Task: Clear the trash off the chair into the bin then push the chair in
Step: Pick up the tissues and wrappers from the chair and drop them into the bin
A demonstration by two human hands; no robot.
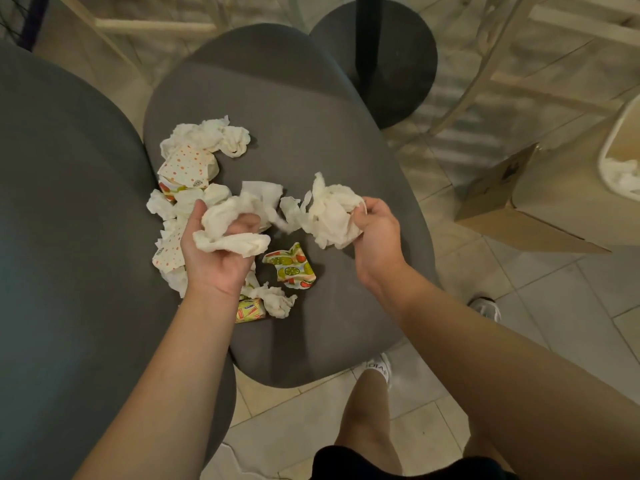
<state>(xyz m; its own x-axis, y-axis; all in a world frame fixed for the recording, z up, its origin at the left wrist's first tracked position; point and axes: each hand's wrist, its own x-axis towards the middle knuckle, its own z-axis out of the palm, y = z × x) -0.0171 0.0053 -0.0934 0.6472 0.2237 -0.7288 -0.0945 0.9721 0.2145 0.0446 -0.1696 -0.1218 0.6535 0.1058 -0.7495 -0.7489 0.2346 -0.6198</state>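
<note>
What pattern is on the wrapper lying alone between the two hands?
Citrus slices, green and orange-red on white: the wrapper, head view.

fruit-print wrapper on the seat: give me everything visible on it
The fruit-print wrapper is a small crumpled piece, paper or thin film by its look, white with green citrus slices and red and orange fruit shapes. It is folded into a rough wedge and lies flat on the grey chair seat, between the two forearms. Neither hand touches it; the left hand grips white tissue just beside it. It seems clear of the other trash.
</note>
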